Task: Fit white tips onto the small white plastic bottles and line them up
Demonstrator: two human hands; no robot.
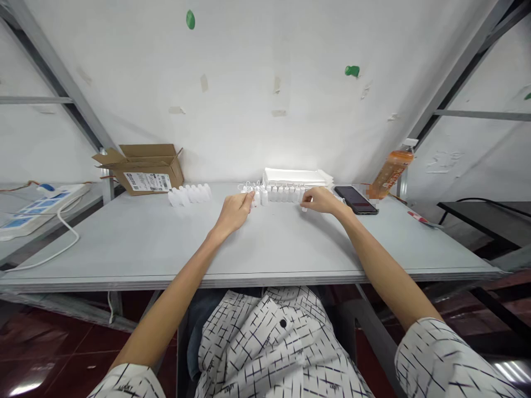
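My left hand (235, 211) is closed beside a cluster of small white bottles (264, 197) at the middle of the grey table; what its fingers hold, if anything, is hidden. My right hand (321, 200) has its fingers pinched round a small white piece (305, 209), at the right end of a row of white bottles (286, 194). Several more white bottles (188, 195) stand in a row left of my left hand. Behind the middle row lies a stack of white sheets or flat packs (296, 177).
An open cardboard box (151, 177) sits at the back left. At the right are a black phone (355, 199) and a leaning orange drink bottle (392, 171). A white power strip (43, 207) with a cable is at the far left. The table's front edge (269, 279) runs below my forearms.
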